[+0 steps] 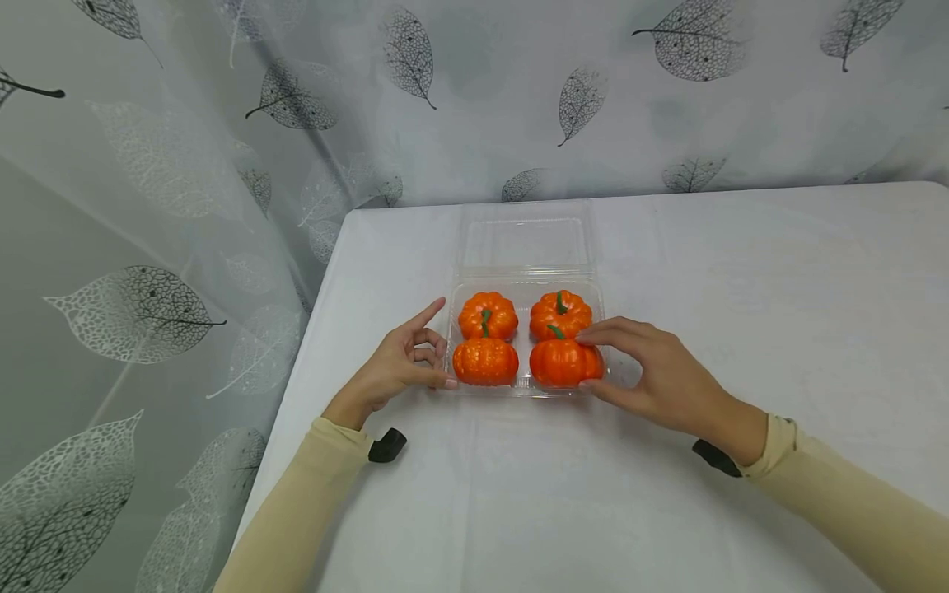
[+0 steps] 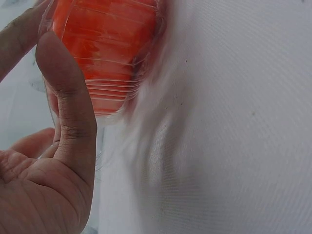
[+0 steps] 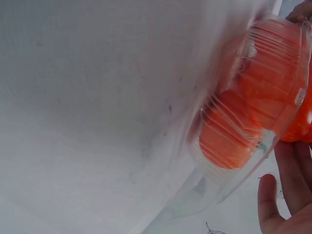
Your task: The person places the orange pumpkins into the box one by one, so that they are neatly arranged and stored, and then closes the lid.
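A clear plastic clamshell container [image 1: 522, 391] lies with its lid folded back. Inside are four-like clustered rows of small orange pumpkins, several in all. At its near-left corner my left hand [image 1: 404, 362] holds the edge, thumb on the rim, index finger stretched out. My right hand [image 1: 660, 375] grips the front-right pumpkin [image 1: 559, 363] by its right side, between thumb and fingers. Beside it sits the front-left pumpkin [image 1: 485, 362]. Behind these are a back-left pumpkin [image 1: 488, 314] and a back-right pumpkin [image 1: 560, 313]. Through the container wall, orange shows in both wrist views.
The transparent lid [image 1: 526, 239] lies flat toward the table's far edge. A white cloth covers the table [image 1: 778, 329]. Leaf-patterned curtains [image 1: 474, 99] hang behind it and along the left side.
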{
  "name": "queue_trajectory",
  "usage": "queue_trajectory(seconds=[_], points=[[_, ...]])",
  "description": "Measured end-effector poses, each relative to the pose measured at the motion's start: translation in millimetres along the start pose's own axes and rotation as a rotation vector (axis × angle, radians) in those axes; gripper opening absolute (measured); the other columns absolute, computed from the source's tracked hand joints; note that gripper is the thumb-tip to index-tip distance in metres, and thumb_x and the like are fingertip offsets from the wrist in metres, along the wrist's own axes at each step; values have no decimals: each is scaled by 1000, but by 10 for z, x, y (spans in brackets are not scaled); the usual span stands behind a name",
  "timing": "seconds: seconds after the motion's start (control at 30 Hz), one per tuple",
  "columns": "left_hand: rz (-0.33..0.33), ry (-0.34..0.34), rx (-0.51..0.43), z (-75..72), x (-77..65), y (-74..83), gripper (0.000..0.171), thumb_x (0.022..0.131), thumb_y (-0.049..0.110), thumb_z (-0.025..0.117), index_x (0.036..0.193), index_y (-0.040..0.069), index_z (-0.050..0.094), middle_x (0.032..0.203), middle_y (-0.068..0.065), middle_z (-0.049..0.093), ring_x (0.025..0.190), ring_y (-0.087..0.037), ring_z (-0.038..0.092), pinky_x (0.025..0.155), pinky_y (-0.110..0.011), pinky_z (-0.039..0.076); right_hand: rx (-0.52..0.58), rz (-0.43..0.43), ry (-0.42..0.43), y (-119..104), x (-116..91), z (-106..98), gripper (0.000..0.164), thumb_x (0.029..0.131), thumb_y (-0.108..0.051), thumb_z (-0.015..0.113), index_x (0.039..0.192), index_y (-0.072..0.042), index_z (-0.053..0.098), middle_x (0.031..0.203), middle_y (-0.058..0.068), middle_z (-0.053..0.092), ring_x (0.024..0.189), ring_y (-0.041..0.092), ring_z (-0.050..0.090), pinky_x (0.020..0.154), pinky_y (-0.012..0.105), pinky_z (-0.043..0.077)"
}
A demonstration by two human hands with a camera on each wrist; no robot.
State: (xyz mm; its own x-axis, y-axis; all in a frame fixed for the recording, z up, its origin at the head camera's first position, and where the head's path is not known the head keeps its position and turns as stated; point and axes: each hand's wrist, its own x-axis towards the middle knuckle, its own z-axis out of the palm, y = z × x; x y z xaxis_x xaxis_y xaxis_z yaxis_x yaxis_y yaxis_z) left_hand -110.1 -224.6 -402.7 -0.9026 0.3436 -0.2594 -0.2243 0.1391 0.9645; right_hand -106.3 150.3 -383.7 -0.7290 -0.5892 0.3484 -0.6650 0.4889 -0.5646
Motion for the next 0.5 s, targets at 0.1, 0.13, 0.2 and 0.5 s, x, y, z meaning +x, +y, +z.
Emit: queue_trajectory(seconds=[0.1,0.13,0.2,0.5], points=[[-4,1,-2,3,-2,3,116,71,-12,86,162,30,26,102,-13,50,71,-19,58,63,-32,58,-7,20,-31,-32,22,-11,52,78,-22,90,124,-12,68,124,-1,65,116,23,60,96,50,51],[-5,2,-3,5,-3,4,116,71,-12,85,162,30,26,102,-13,50,71,-19,58,63,-32,58,-10,23,-38,-45,30,-14,52,78,-23,90,124,-12,68,124,0,65,116,24,60,96,50,51],[-6,3,-4,8,-6,7,116,71,-12,85,162,30,27,101,-13,51,71,-20,58,63,-32,58,-15,26,-47,-70,47,-17,51,78,-24,90,123,-12,68,123,0,65,116,24,60,96,50,50],[-4,1,-11,15,-14,13,116,71,-13,85,162,29,25,102,-13,50,72,-19,59,63,-32,58,-50,34,-68,-171,147,-17,45,75,-24,92,114,-10,73,113,-2,67,107,22,63,92,47,53]])
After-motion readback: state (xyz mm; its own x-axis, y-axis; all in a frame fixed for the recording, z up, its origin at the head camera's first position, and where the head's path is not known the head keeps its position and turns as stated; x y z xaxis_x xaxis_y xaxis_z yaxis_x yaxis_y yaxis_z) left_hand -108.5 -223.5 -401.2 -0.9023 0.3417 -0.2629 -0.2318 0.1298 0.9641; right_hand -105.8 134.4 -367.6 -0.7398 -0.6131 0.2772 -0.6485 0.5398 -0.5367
